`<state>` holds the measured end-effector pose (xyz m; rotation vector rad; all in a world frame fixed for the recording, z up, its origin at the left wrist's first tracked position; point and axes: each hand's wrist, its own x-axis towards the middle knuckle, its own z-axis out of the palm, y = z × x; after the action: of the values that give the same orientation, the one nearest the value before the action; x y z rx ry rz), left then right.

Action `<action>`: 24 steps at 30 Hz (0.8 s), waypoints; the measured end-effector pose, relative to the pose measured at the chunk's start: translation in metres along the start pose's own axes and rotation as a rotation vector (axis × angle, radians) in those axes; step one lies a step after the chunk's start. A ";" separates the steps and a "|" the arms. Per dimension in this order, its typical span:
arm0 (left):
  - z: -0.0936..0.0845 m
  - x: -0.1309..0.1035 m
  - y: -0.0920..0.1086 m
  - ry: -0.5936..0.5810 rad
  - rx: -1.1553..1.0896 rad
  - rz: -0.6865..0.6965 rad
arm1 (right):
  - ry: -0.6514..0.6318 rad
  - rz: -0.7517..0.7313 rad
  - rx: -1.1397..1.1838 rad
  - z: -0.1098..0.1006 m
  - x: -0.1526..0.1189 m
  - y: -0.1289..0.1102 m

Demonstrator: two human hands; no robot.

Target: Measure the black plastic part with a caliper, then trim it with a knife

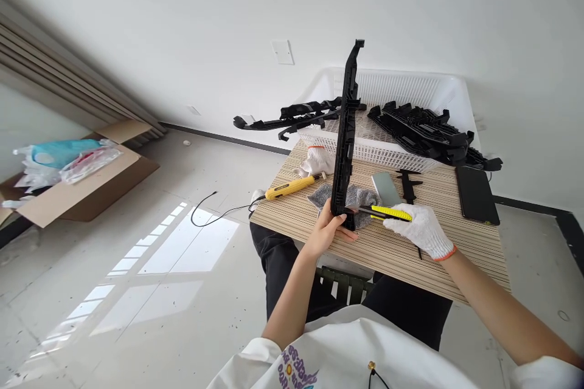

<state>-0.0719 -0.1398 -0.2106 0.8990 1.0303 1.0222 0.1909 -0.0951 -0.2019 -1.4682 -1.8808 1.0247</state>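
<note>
A long black plastic part [345,134] stands nearly upright over the table's front half. My bare left hand [329,228] is wrapped round its lower end. My right hand [417,226], in a white knit glove with an orange cuff, grips a yellow and black utility knife [391,213]. The knife points left, and its tip is at the lower end of the black part; whether they touch is too small to tell. Behind them a grey cloth [365,197] lies crumpled on the table.
A white basket [456,97] holding several black parts stands behind the table [474,255]. On the tabletop are a yellow corded tool [292,187], a white glove [318,161], a grey-green block [385,188], black calipers [407,185] and a black tablet [477,194]. An open carton [91,185] is at left.
</note>
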 end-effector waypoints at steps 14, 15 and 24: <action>0.001 0.004 0.002 0.008 0.003 0.030 | 0.012 0.045 0.048 -0.002 0.001 -0.005; 0.001 0.004 0.002 0.006 0.006 0.031 | 0.015 0.039 0.027 -0.002 0.001 -0.005; 0.002 0.004 0.002 -0.005 0.045 0.037 | 0.038 0.009 -0.044 -0.002 0.002 0.000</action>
<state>-0.0698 -0.1357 -0.2090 0.9602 1.0394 1.0310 0.1919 -0.0928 -0.2013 -1.5117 -1.8825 0.9586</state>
